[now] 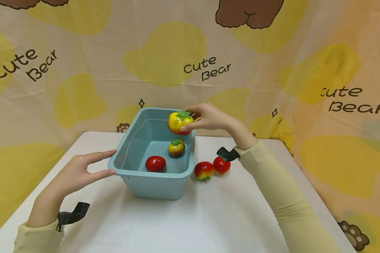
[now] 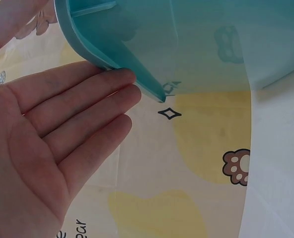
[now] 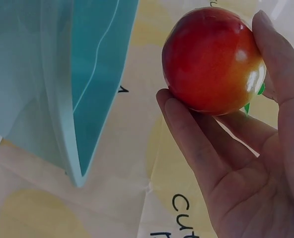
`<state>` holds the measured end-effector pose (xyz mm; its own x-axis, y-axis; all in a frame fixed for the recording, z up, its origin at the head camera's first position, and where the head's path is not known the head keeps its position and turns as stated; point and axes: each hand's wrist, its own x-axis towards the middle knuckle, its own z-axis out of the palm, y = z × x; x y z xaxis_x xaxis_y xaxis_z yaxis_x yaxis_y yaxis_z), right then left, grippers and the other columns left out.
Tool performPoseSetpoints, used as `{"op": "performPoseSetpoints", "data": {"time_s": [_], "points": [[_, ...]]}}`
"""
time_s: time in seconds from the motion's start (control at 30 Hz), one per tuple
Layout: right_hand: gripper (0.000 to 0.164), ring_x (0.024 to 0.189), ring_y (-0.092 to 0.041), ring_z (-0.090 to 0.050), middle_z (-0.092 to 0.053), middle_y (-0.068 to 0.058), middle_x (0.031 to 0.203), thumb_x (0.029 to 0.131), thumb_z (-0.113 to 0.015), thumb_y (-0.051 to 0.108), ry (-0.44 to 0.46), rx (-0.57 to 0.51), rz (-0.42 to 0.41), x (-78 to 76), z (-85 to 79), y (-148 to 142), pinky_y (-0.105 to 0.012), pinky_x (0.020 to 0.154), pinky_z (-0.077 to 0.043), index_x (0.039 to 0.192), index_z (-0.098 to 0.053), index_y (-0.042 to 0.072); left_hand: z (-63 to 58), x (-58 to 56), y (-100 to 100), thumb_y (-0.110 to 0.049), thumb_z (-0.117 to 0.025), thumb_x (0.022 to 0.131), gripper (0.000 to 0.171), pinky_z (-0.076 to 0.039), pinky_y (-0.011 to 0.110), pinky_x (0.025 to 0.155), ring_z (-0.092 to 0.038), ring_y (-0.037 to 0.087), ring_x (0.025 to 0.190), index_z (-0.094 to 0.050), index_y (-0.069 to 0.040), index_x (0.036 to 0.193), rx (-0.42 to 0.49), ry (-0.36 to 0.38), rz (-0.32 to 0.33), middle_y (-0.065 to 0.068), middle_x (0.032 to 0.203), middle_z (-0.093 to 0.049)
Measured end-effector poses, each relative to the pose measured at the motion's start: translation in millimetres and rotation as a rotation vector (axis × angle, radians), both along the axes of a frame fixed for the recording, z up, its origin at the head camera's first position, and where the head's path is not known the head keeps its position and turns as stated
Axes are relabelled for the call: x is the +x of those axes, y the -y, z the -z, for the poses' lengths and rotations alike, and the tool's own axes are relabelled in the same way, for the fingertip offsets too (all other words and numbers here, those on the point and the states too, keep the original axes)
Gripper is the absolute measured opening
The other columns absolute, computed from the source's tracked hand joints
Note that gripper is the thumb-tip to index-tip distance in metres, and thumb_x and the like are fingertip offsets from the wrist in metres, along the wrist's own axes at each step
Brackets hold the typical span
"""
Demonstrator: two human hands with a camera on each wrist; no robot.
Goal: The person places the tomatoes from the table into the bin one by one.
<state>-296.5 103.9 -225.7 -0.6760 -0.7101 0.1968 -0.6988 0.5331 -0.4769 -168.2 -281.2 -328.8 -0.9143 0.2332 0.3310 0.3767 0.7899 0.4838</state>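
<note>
My right hand (image 1: 210,117) pinches a yellow-and-red tomato (image 1: 177,123) with a green leafy top, above the right side of a light blue plastic bin (image 1: 155,182). Seen in the right wrist view, thumb and fingertips hold the glossy red underside of this tomato (image 3: 209,59), beside the bin's wall. Inside the bin lie a red tomato (image 1: 155,163) and a smaller greenish-yellow tomato (image 1: 176,148). At the bin's near left corner, my left hand (image 1: 77,172) touches the rim with thumb and fingers spread. The left wrist view shows its straight fingers (image 2: 97,99) against the bin's outside.
Two red tomatoes, one with yellow near its leafy end (image 1: 204,170) and one redder (image 1: 222,165), lie on the white table (image 1: 228,218) right of the bin. A patterned cloth (image 1: 164,52) hangs behind the table and along its sides.
</note>
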Motion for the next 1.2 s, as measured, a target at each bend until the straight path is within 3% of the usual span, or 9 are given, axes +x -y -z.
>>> {"op": "performPoseSetpoints", "data": {"time_s": [0.13, 0.3, 0.8, 1.2], "points": [[0.047, 0.097, -0.015, -0.062, -0.068, 0.004, 0.104, 0.08, -0.075, 0.04, -0.01, 0.011, 0.006, -2.5, -2.6, 6, -0.026, 0.084, -0.052, 0.118, -0.064, 0.016, 0.1, -0.5, 0, -0.039, -0.078, 0.077, 0.057, -0.045, 0.053, 0.092, -0.054, 0.027, 0.119, -0.058, -0.03, 0.13, 0.002, 0.009, 0.022, -0.003, 0.126, -0.063], [0.05, 0.098, -0.013, -0.062, -0.067, 0.004, 0.107, 0.08, -0.074, 0.042, -0.006, 0.028, -0.008, -4.8, -4.8, 16, -0.029, 0.088, -0.052, 0.121, -0.063, 0.016, -0.7, -0.5, 1, -0.038, -0.076, 0.079, 0.059, -0.044, 0.06, 0.09, -0.052, 0.036, 0.119, -0.057, -0.024, 0.133, 0.005, 0.016, 0.069, 0.006, 0.128, -0.062], [0.053, 0.102, -0.012, -0.063, -0.066, 0.001, 0.115, 0.081, -0.074, 0.039, 0.017, 0.035, -0.044, -9.7, -7.1, 40, -0.02, 0.086, -0.052, 0.125, -0.061, 0.013, 0.1, -0.6, 1, -0.038, -0.078, 0.078, 0.057, -0.045, 0.055, 0.093, -0.054, 0.03, 0.119, -0.058, -0.029, 0.131, 0.009, 0.0, 0.031, -0.002, 0.127, -0.063], [0.056, 0.1, -0.009, -0.066, -0.067, -0.001, 0.118, 0.081, -0.075, 0.036, 0.067, -0.026, -0.01, -7.1, 1.4, 19, -0.025, 0.088, -0.053, 0.129, -0.059, 0.012, 0.1, 0.4, 1, -0.038, -0.078, 0.077, 0.057, -0.045, 0.055, 0.093, -0.054, 0.028, 0.119, -0.058, -0.03, 0.13, 0.013, 0.006, 0.025, -0.002, 0.127, -0.063]]}}
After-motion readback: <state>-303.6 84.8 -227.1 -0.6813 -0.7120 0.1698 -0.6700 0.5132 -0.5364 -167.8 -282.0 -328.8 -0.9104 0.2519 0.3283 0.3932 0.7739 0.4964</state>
